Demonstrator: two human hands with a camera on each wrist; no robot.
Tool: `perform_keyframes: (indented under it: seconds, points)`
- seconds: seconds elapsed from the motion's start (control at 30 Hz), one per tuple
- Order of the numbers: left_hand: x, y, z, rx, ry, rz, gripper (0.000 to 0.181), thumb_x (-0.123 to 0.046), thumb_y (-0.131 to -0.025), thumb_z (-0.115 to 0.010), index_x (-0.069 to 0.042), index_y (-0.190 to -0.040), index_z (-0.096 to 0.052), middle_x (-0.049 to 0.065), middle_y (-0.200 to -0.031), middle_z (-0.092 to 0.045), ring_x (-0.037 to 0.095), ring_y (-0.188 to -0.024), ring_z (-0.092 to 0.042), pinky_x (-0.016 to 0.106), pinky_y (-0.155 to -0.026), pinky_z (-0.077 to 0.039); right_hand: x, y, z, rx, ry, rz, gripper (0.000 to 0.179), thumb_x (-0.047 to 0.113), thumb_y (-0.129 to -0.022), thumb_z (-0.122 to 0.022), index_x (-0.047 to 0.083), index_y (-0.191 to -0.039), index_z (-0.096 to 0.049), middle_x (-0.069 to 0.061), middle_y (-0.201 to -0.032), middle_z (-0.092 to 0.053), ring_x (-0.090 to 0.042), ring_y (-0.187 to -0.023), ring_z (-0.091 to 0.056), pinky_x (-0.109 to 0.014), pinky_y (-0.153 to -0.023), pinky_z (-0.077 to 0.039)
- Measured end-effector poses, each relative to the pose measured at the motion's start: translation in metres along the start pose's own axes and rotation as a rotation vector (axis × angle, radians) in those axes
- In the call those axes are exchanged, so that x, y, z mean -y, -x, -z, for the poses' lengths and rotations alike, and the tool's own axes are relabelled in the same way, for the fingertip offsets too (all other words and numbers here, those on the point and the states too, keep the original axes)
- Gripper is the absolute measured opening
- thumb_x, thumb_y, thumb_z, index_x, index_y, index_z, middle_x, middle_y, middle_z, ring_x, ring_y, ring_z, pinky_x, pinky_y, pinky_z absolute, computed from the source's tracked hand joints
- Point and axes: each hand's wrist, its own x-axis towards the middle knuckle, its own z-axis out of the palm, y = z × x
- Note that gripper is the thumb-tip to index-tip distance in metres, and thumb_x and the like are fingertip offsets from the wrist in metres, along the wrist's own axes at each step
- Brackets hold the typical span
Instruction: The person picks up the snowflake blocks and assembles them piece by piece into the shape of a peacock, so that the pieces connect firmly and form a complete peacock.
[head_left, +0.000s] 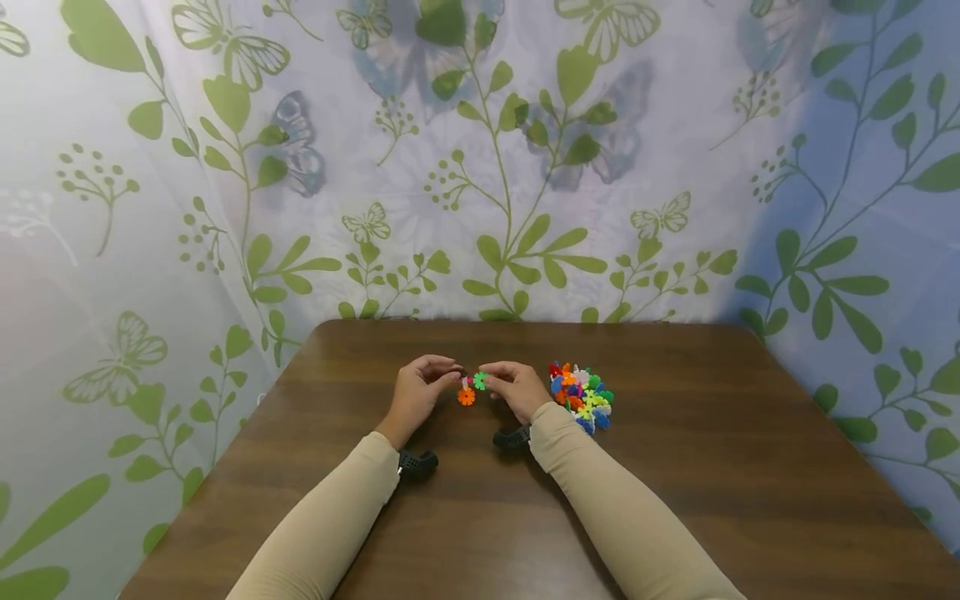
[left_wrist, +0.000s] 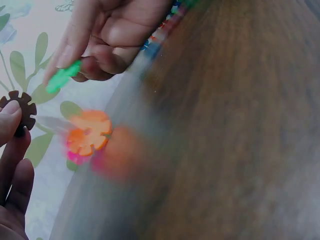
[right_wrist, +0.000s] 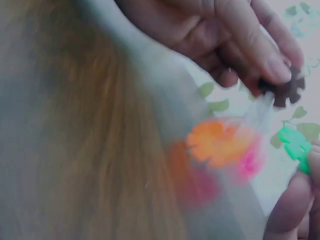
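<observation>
My left hand pinches a dark brown notched disc between thumb and fingers. Below it hangs an orange notched disc, with a pink disc behind it and a pale piece between them and the brown one; blur hides how these join. Thumb and fingers of my right hand grip a bright green notched disc. In the right wrist view the green disc is apart from the brown one. Both hands are close together above the table.
A pile of mixed-colour notched discs lies on the brown wooden table, just right of my right hand. Dark wrist straps are on both wrists. Behind the table's far edge hangs a leaf-and-butterfly patterned cloth.
</observation>
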Motion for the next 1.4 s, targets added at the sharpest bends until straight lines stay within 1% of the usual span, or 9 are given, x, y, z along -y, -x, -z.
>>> perform_keyframes:
  seconds: [0.13, 0.27, 0.53, 0.83, 0.97, 1.07, 1.17, 1.23, 1.4]
  points:
    - [-0.001, 0.003, -0.002, 0.040, -0.024, -0.010, 0.017, -0.007, -0.093, -0.082, -0.006, -0.110, -0.078, 0.004, -0.102, -0.079, 0.023, -0.095, -0.075, 0.031, -0.081, -0.060, 0.001, 0.002, -0.004, -0.051, -0.215, -0.046, 0.033, -0.005, -0.104, -0.063, -0.014, -0.135, -0.062, -0.018, -0.120, -0.067, -0.044, -0.110, -0.061, -0.046, -0.092, -0.057]
    - [-0.003, 0.004, -0.002, 0.051, -0.042, -0.022, 0.017, -0.008, -0.093, -0.082, -0.008, -0.109, -0.078, 0.004, -0.102, -0.079, 0.023, -0.094, -0.075, 0.030, -0.079, -0.060, 0.002, 0.002, -0.005, -0.057, -0.310, -0.060, 0.034, -0.005, -0.104, -0.062, -0.017, -0.135, -0.060, -0.017, -0.119, -0.067, -0.047, -0.110, -0.059, -0.038, -0.087, -0.058]
    - [-0.002, 0.001, -0.001, 0.077, -0.015, -0.039, 0.024, -0.008, -0.093, -0.082, 0.003, -0.114, -0.076, 0.005, -0.104, -0.078, 0.024, -0.096, -0.074, 0.031, -0.082, -0.060, 0.004, -0.001, -0.007, -0.068, -0.363, -0.050, 0.030, -0.005, -0.103, -0.064, -0.016, -0.131, -0.064, -0.016, -0.112, -0.068, -0.046, -0.105, -0.062, -0.032, -0.078, -0.060]
    - [-0.004, 0.002, -0.001, 0.084, 0.000, -0.028, 0.021, -0.006, -0.094, -0.081, 0.001, -0.113, -0.077, 0.007, -0.106, -0.078, 0.026, -0.098, -0.074, 0.032, -0.084, -0.060, 0.006, 0.000, -0.010, -0.146, -0.380, -0.063, 0.020, -0.004, -0.101, -0.069, -0.008, -0.120, -0.073, -0.019, -0.108, -0.069, -0.042, -0.095, -0.066, -0.034, -0.077, -0.061]
    - [-0.005, 0.001, -0.002, 0.022, 0.018, -0.035, 0.022, -0.004, -0.093, -0.081, 0.002, -0.113, -0.076, 0.009, -0.106, -0.077, 0.027, -0.097, -0.074, 0.032, -0.083, -0.061, 0.006, 0.001, -0.006, -0.226, -0.245, -0.083, 0.021, -0.001, -0.101, -0.069, -0.008, -0.120, -0.074, -0.018, -0.107, -0.070, -0.044, -0.091, -0.067, -0.034, -0.072, -0.062]
    - [-0.005, 0.001, -0.002, -0.024, 0.027, -0.033, 0.020, -0.004, -0.092, -0.082, 0.000, -0.112, -0.077, 0.011, -0.105, -0.077, 0.028, -0.096, -0.074, 0.030, -0.080, -0.061, 0.004, 0.002, -0.001, -0.258, 0.008, -0.124, 0.020, 0.004, -0.100, -0.070, -0.004, -0.117, -0.077, -0.014, -0.097, -0.073, -0.036, -0.077, -0.068, -0.031, -0.063, -0.060]
    - [-0.004, 0.002, -0.002, -0.051, 0.030, -0.013, 0.020, -0.004, -0.092, -0.083, -0.001, -0.110, -0.078, 0.012, -0.104, -0.077, 0.027, -0.095, -0.074, 0.028, -0.078, -0.060, 0.002, 0.002, 0.001, -0.224, 0.308, -0.152, 0.017, 0.012, -0.100, -0.072, 0.003, -0.111, -0.081, -0.008, -0.091, -0.074, -0.021, -0.065, -0.066, -0.029, -0.060, -0.056]
    - [-0.004, 0.002, -0.002, -0.064, 0.026, -0.002, 0.020, -0.005, -0.091, -0.084, -0.002, -0.110, -0.078, 0.012, -0.103, -0.077, 0.026, -0.094, -0.075, 0.027, -0.078, -0.060, 0.003, 0.003, 0.002, -0.193, 0.443, -0.154, 0.015, 0.015, -0.099, -0.072, 0.007, -0.108, -0.083, -0.006, -0.092, -0.074, -0.016, -0.063, -0.065, -0.030, -0.062, -0.055]
    - [-0.005, 0.002, -0.002, -0.063, 0.028, 0.003, 0.019, -0.005, -0.091, -0.083, -0.004, -0.109, -0.079, 0.011, -0.103, -0.077, 0.027, -0.093, -0.075, 0.028, -0.077, -0.060, 0.010, 0.006, 0.000, -0.177, 0.531, -0.145, 0.013, 0.012, -0.096, -0.076, 0.006, -0.105, -0.082, -0.007, -0.099, -0.074, -0.019, -0.066, -0.068, -0.036, -0.069, -0.059]
